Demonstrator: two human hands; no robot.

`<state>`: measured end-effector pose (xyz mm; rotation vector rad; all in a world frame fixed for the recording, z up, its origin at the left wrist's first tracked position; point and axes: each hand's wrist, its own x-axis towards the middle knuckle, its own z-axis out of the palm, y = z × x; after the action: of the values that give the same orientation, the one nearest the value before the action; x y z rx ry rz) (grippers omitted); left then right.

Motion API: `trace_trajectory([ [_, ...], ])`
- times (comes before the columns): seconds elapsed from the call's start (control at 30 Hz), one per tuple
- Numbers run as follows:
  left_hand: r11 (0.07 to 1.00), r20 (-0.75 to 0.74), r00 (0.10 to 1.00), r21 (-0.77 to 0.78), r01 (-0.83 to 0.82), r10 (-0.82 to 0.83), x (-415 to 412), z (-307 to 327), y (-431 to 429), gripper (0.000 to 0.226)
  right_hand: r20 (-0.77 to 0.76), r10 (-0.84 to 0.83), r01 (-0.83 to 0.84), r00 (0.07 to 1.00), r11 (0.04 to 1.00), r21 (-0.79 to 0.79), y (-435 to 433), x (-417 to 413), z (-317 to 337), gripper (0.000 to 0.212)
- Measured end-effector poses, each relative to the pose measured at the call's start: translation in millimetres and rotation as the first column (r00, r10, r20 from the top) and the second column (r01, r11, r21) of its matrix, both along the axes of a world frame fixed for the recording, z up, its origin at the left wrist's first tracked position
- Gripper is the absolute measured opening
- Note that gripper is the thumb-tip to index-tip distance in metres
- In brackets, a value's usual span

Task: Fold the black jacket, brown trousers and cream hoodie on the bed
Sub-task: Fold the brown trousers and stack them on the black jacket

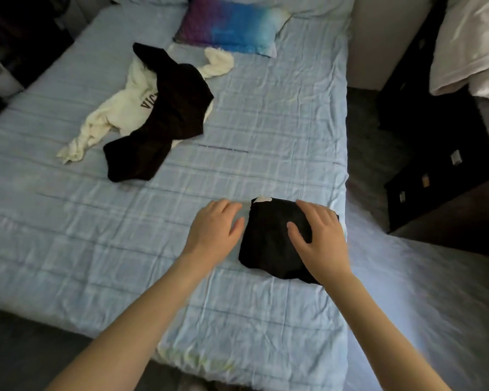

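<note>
So the black jacket (274, 238) is sitting as a compact folded bundle near the right edge of the bed (266, 131), close to the near end. The right hand (321, 241) is laid flat on top of it, fingers spread and relaxed, nothing actually gripped. The left hand (213, 227) is rested on the sheet just beside the bundle's left edge, also loose and holding nothing.

Further up the bed, the brown trousers (167, 119) are draped in a heap across the cream hoodie (124, 108), both unfolded, with a tie-dye pillow (232, 26) beyond them.

What could go wrong, as a guess: the bundle looks puffy rather than crisp, so once the pressing palm is lifted it could well spring open. It's also parked pretty close to the bed's edge, so a careless nudge might send it sliding off onto the floor. And since the trousers are tangled over the hoodie, one being yanked could drag the other along, and a hoodie sleeve looks twisted, so some untwisting is probably needed before that one folds flat.
</note>
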<state>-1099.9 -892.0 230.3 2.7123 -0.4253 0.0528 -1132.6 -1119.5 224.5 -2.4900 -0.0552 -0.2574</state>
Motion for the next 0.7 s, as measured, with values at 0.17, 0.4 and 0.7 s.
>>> trace_trajectory([
  [0.17,0.984,0.172,0.97,-0.072,-0.164,0.174,-106.7,53.6,52.7,0.042,0.082,0.181,-0.178,0.98,0.983,-0.049,66.2,-62.9,42.8,0.049],
  [0.4,0.886,0.041,0.886,-0.07,-0.459,0.463,-238.7,32.7,119.3,0.049,-0.043,0.521,-0.523,0.852,0.849,-0.076,162.4,-130.1,20.8,0.046],
  [0.7,0.71,0.104,0.702,-0.091,-0.698,0.704,-331.6,28.8,249.5,0.045,-0.06,0.713,-0.715,0.699,0.692,-0.104,296.5,-158.5,34.8,0.053],
])
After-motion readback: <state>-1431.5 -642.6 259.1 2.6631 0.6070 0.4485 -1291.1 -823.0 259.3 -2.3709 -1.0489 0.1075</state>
